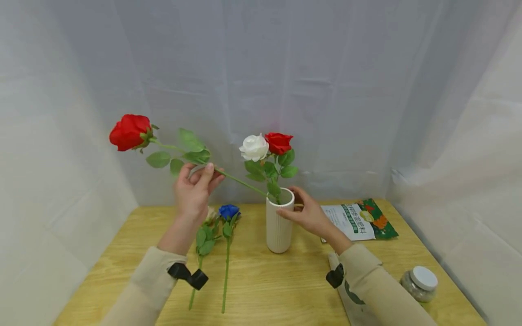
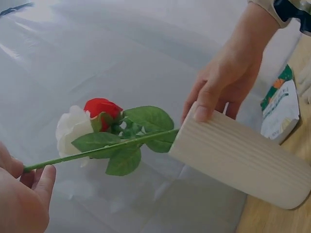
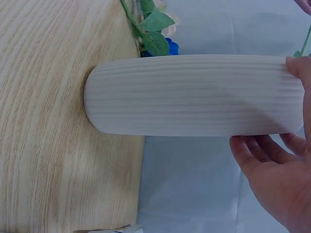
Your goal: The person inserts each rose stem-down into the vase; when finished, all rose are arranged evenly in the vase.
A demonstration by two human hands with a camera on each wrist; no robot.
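A red rose [image 1: 129,132] on a long green stem slants across the head view, its bloom out to the left. My left hand [image 1: 196,188] pinches its stem just below the leaves, and the stem's lower end reaches the mouth of a white ribbed vase [image 1: 279,226]. The vase stands upright on the table. My right hand [image 1: 306,213] grips it near the rim, thumb in front and fingers behind. Inside the vase stand a white rose [image 1: 254,147] and a second red rose [image 1: 279,143], their leaves spreading above the rim.
On the wooden table [image 1: 253,290], a blue rose [image 1: 229,212] and a cream rose [image 1: 211,214] lie left of the vase. To the right are a green-and-white packet [image 1: 359,220], a lidded jar [image 1: 420,283] and a pale wrapped item [image 1: 352,301] partly under my right sleeve. Pale sheeting surrounds the table.
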